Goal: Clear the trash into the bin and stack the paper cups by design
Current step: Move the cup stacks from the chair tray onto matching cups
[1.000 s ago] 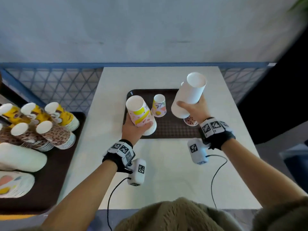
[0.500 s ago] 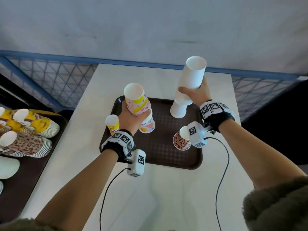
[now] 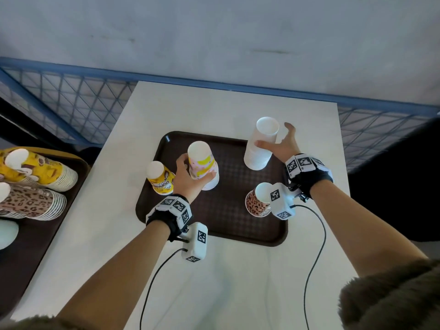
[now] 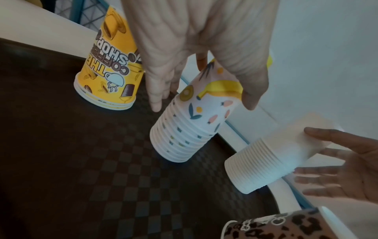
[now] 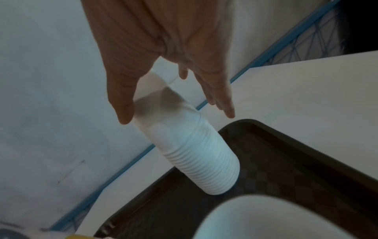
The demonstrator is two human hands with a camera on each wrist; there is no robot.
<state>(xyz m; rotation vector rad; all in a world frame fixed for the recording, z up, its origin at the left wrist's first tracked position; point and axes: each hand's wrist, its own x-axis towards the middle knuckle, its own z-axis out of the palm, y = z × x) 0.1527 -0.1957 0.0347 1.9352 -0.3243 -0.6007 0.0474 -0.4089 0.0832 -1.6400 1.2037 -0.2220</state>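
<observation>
- Four cup stacks stand rim-down on the brown tray [image 3: 214,225], which sits on the white table [image 3: 226,282].
- White stack [image 3: 259,148]: at the tray's far right corner, tall, leaning a little. Right hand [image 3: 281,145] sits just beside it, fingers spread wide and straight; thumb tip seems to touch the side, no grip.
- Floral stack [image 3: 202,165]: near the tray's middle, toward the left edge. Left hand [image 3: 188,177] wraps it loosely, thumb one side, fingers the other, around the upper half.
- Yellow stack [image 3: 159,178]: short, at the tray's left edge, just beside the left hand.
- Leopard stack [image 3: 258,202]: near the right edge, partly hidden by the wrist camera.
- Handling, my guess: paper cups are light and thin-walled, crush if squeezed hard. Nested stacks are stiffer than single cups but top-heavy when tall, and can tip or slide apart.
- Best hold, likely: around the middle to lower part where the rims bunch, gentle wrap, keep it upright.
- More sorted stacks lie on a second tray [image 3: 35,246] off the table's left edge.
- No bin or trash in view.
</observation>
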